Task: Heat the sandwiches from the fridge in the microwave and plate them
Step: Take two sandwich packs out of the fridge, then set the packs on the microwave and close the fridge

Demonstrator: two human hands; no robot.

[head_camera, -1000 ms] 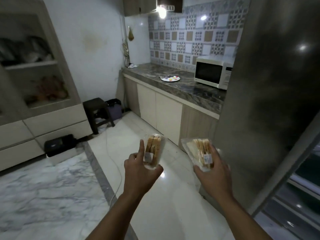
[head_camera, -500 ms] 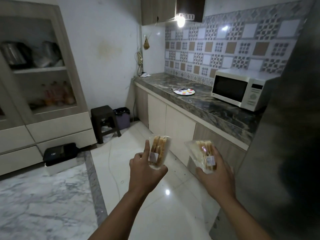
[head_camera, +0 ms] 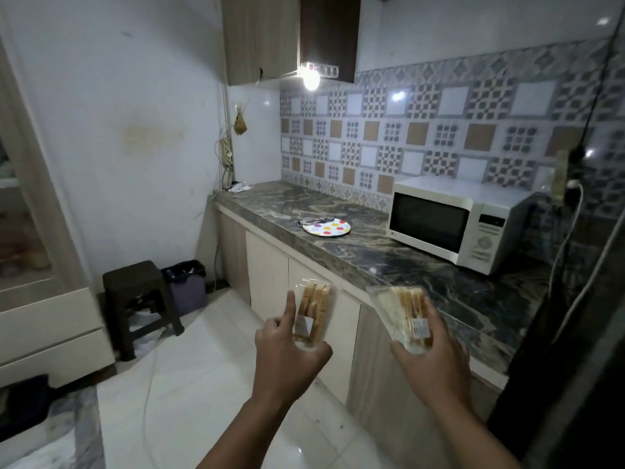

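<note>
Two packaged sandwiches are held up in front of the person, one in each hand, over the white floor [head_camera: 216, 384] and short of the cabinet fronts; the left hand [head_camera: 287, 353] grips the left sandwich pack [head_camera: 313, 313] from below and behind, thumb curled under its lower end and index finger stretched up along its left side, the pack standing nearly upright with the bread slices seen edge-on and a small white label low on its face; the right hand [head_camera: 434, 360] holds the right sandwich pack [head_camera: 404, 316] with fingers wrapped round its lower right side, the clear wrapper tilted toward the left at its top and a small label near the fingers; the two packs are apart, not touching; beyond them the dark marbled surface [head_camera: 365, 252] runs along the tiled wall; a white microwave [head_camera: 453, 221] stands toward its right end with the door closed, and a round plate with coloured dots [head_camera: 327, 227] lies near the front edge, to the left of the microwave and well apart from it; something dark and thin lies on the plate's far rim, too small to identify; at the far left corner lies a small crumpled white thing; on the floor beside the surface's left end stand a dark stool [head_camera: 138, 299] and, just beside it, a small bin [head_camera: 186, 286].
</note>
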